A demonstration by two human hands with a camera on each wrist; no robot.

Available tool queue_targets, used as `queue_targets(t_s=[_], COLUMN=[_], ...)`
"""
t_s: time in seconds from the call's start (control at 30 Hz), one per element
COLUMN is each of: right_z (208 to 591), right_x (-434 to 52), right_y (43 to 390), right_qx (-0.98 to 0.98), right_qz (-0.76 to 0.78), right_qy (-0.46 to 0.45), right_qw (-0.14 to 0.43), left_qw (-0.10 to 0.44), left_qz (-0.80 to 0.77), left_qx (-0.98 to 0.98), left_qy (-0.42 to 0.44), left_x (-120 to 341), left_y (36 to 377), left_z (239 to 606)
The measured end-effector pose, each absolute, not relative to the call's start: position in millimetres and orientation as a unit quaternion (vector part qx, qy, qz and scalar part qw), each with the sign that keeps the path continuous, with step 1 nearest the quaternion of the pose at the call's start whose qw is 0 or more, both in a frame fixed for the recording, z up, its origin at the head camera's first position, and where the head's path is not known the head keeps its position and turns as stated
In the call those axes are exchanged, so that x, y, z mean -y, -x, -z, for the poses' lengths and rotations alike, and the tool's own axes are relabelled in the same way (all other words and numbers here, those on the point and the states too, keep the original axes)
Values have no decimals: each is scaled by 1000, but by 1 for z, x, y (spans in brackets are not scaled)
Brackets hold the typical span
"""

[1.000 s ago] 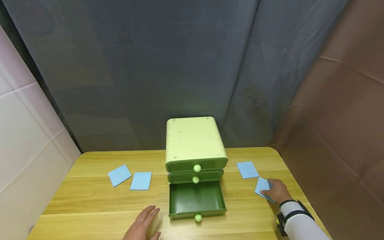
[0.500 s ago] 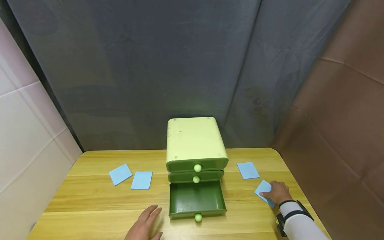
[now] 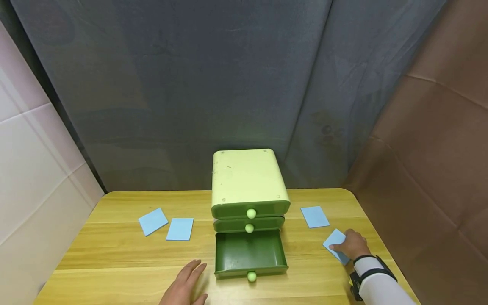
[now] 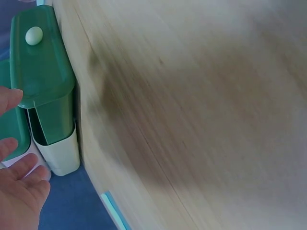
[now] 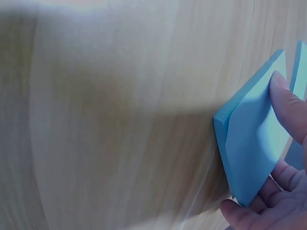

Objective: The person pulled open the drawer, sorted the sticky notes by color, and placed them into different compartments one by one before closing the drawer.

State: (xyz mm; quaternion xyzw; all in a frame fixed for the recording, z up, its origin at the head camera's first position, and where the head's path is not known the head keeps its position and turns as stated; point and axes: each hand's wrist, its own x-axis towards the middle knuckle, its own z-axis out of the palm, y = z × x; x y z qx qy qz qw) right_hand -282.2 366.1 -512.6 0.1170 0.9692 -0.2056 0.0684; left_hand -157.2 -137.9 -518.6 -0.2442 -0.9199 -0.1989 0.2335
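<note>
Right hand [image 3: 353, 245] is on the blue pad [image 3: 334, 246] at the right side of the table [image 3: 114, 254], and the wrist view shows it well: fingers [image 5: 288, 103] curl over the pad's top edge, thumb [image 5: 240, 213] under its lower corner, and one edge of the pad is lifted off the wood. That's a grip. A second pad [image 3: 314, 216] lies flat just behind it, apart from the hand.

Left hand [image 3: 185, 286] rests flat near the front edge, fingers straight and relaxed, holding nothing. It sits just left of the open bottom drawer [image 3: 249, 253], not touching it.

That drawer is pulled out of the green cabinet [image 3: 248, 180], which stands mid-table; the two drawers above it are closed, each with a pale round knob [image 3: 250, 213]. Two more pads [image 3: 166, 225] lie side by side left of the cabinet, well away from both hands.
</note>
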Motion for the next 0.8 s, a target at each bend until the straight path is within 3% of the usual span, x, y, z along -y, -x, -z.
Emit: queue_targets(t_s=[0.8], right_z=[508], right_x=[-359], right_y=[263], right_qx=[-959], right_qz=[258], right_qy=[-116], right_qw=[-3], left_qw=[186], left_qz=[224], left_qx=[933], left_qy=[211], left_x=[133], left_y=[151], left_z=[515])
